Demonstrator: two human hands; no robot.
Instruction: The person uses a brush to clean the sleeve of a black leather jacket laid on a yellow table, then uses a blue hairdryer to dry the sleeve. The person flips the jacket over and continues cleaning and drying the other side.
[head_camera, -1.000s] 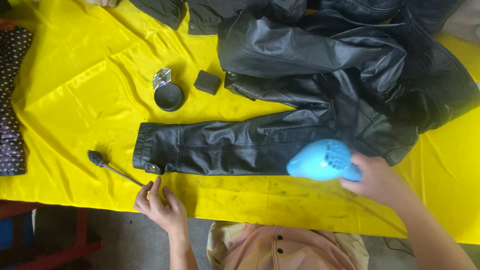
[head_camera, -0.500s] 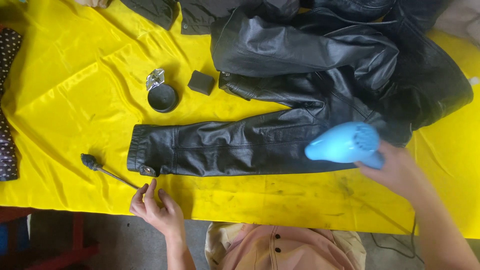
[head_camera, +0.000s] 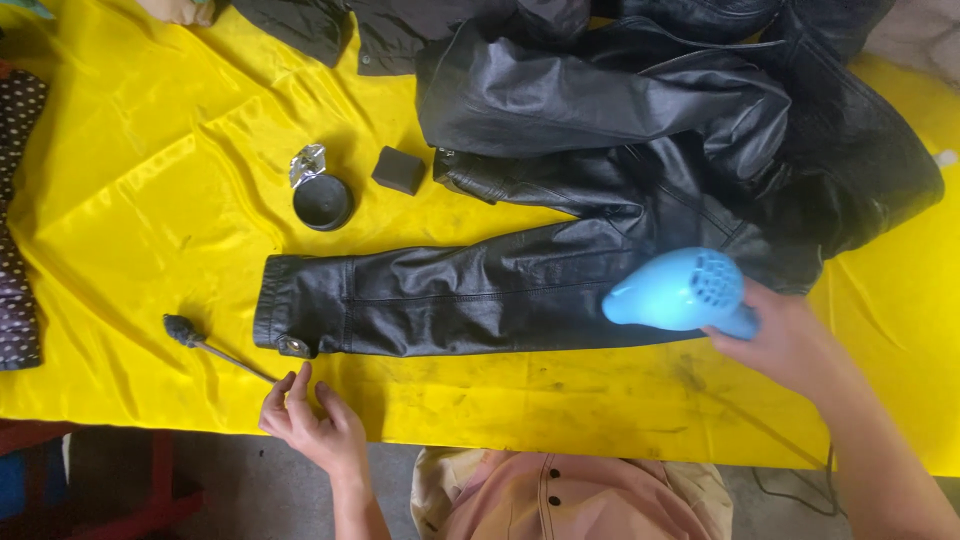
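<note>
Right hand (head_camera: 790, 345) wrapped around the handle of a light blue hair dryer (head_camera: 680, 291), nozzle aimed along the sleeve (head_camera: 450, 300) of a black leather jacket (head_camera: 640, 120). Sleeve stretched flat across the yellow-covered table (head_camera: 120, 180), cuff toward the near left corner. Left hand (head_camera: 312, 425) at the near edge, fingers loosely spread, holding nothing, fingertips just beside the cuff and the tip of a small dauber brush (head_camera: 205, 343). Round black tin (head_camera: 323, 202) and dark sponge block (head_camera: 398, 169) farther back.

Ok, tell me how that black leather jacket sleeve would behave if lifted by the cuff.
The black leather jacket sleeve lies flat and creased, so it would probably droop limply. Still joined to the bunched jacket body, it would likely feel heavy and drag across the glossy yellow cloth.
</note>
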